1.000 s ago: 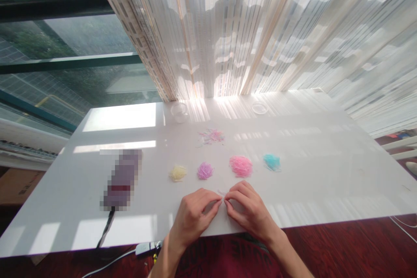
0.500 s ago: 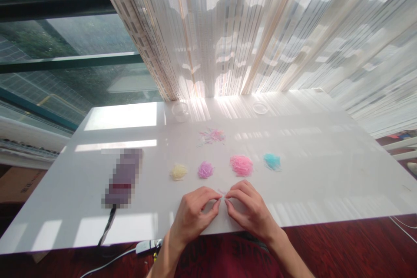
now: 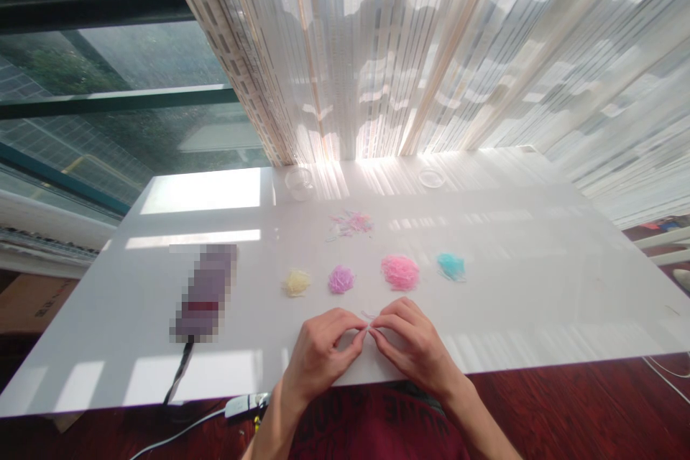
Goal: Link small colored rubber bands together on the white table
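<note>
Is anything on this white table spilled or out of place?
The rear mixed-colour pile looks odd: it lies scattered, whereas the yellow pile, purple pile, pink pile and turquoise pile are compact. The pixelated object at left can't be judged.

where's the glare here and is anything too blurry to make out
Head view: sunlight bleaches patches of the table, strongest at left; head view: the purplish object is pixelated; head view: anything between the left hand and right hand is too small to tell.

One head-worn camera there looks forward and down over the bench [image 3: 528,302] to the curtain [image 3: 371,65], the left hand [image 3: 324,341] and right hand [image 3: 410,334] near below it.
</note>
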`<state>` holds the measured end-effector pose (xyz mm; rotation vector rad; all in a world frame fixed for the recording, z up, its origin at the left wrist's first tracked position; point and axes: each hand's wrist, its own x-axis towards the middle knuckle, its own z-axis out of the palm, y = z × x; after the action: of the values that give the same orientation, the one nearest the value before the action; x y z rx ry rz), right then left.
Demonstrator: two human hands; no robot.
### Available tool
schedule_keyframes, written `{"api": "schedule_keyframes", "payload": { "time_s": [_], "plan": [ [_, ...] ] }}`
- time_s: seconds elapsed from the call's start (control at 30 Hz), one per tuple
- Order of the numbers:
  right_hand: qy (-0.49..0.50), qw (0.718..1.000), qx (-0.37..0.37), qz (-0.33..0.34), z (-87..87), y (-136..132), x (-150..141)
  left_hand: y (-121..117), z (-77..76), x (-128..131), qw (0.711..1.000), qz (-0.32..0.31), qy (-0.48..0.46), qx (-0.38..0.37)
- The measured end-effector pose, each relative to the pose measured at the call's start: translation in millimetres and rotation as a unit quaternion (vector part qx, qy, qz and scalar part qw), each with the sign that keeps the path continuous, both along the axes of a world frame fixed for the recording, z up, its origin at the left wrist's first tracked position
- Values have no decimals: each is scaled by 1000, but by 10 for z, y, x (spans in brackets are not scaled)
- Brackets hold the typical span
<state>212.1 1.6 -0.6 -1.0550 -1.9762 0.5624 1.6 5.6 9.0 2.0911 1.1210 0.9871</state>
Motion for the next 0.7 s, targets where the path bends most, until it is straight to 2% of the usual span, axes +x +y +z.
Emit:
{"api": "schedule_keyframes", "payload": {
  "time_s": [0.7],
  "plan": [
    [8, 1000, -1, -7, -10, -1, 13, 5, -9, -8, 999, 12, 5, -31]
  ]
}}
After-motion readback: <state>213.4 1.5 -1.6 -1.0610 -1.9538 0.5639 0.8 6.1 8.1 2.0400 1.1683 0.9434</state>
